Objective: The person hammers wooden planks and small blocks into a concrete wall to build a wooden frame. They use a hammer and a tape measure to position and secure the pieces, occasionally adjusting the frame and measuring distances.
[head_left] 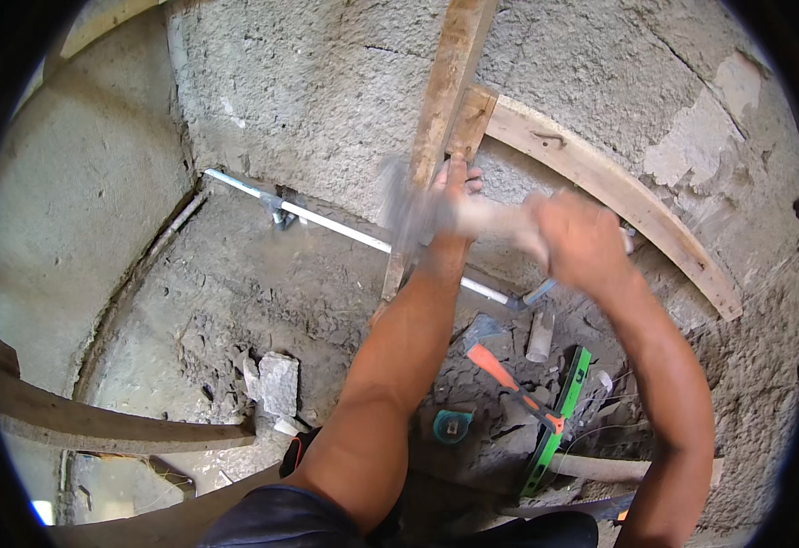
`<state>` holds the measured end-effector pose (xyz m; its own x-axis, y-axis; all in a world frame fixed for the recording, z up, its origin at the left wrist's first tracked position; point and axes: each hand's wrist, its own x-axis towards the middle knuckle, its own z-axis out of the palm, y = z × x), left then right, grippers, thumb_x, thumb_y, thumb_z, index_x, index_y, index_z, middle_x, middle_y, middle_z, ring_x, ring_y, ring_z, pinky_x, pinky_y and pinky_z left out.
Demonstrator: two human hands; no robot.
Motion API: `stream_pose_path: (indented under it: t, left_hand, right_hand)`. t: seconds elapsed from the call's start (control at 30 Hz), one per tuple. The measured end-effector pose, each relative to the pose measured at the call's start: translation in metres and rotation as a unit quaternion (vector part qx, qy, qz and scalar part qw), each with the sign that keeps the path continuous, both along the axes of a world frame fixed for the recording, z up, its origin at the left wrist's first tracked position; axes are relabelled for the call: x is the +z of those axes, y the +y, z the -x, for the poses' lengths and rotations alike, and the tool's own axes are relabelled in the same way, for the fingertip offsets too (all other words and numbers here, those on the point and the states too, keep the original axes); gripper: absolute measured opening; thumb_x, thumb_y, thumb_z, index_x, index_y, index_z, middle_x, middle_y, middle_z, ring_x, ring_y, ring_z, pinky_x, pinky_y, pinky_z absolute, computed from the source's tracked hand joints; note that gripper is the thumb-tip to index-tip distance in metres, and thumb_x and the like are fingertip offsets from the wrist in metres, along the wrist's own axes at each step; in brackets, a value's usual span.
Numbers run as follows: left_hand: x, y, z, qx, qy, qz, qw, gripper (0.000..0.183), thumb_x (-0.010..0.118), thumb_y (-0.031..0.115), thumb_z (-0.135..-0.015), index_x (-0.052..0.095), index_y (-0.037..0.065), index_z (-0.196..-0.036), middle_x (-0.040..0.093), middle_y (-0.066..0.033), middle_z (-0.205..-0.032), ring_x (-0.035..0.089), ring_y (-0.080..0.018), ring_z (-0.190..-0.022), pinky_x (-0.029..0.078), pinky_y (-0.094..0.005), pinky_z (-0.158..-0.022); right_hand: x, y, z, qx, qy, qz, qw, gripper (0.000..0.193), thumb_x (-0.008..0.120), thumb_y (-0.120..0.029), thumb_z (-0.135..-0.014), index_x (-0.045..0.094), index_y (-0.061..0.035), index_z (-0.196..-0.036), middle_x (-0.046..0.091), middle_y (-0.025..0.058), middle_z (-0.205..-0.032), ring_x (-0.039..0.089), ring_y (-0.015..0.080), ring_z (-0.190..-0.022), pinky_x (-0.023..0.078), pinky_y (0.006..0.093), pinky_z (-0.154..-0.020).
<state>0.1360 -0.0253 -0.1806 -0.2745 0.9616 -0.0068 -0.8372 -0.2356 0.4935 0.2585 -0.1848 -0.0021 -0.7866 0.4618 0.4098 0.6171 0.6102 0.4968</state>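
My right hand is closed round the handle of a hammer, which is smeared by motion. Its blurred head is beside a long upright wooden board. My left hand is at the lower end of a short wooden block, fingers closed against it and partly hidden by the hammer. The block sits against the board's right side. From the block, a curved wooden piece with a bent nail arcs down to the right along the rough wall.
A white pipe crosses behind the board. On the dirt floor lie a green spirit level, an orange-and-black-handled tool, a teal tape measure and a stone block. A curved timber spans the lower left.
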Motion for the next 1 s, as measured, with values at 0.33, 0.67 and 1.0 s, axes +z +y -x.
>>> stream_pose_path:
  t: [0.33, 0.67, 1.0]
  left_hand:
    - [0.001, -0.006, 0.002, -0.013, 0.002, -0.043, 0.999, 0.042, 0.071, 0.043, -0.103, 0.063, 0.009, -0.127, 0.068, -0.0014, -0.094, 0.057, -0.0093, -0.073, 0.048, -0.0275, -0.061]
    - [-0.002, 0.0, 0.001, -0.005, 0.019, -0.036, 0.999, 0.039, 0.068, 0.041, -0.104, 0.064, 0.011, -0.127, 0.069, -0.0026, -0.096, 0.058, -0.0091, -0.076, 0.046, -0.0266, -0.055]
    - [-0.005, 0.005, 0.004, -0.018, 0.03, -0.034, 0.999, 0.034, 0.067, 0.033, -0.105, 0.058, 0.013, -0.131, 0.068, -0.0049, -0.101, 0.062, -0.0134, -0.076, 0.051, -0.0301, -0.055]
  right_hand:
    - [-0.018, -0.001, -0.017, 0.112, -0.034, -0.022, 0.993, 0.035, 0.064, -0.042, -0.1, 0.063, -0.0111, -0.116, 0.066, 0.0118, -0.081, 0.067, 0.0312, -0.058, 0.056, 0.0456, -0.052]
    - [-0.004, -0.017, -0.01, 0.063, -0.04, 0.021, 0.997, 0.037, 0.054, -0.043, -0.107, 0.053, -0.0086, -0.121, 0.068, 0.0204, -0.085, 0.068, 0.0371, -0.065, 0.053, 0.0483, -0.054]
    - [0.0, -0.013, -0.015, -0.014, -0.04, 0.034, 0.999, 0.034, 0.064, -0.041, -0.104, 0.058, -0.01, -0.116, 0.066, 0.0131, -0.082, 0.068, 0.0333, -0.067, 0.052, 0.0466, -0.053]
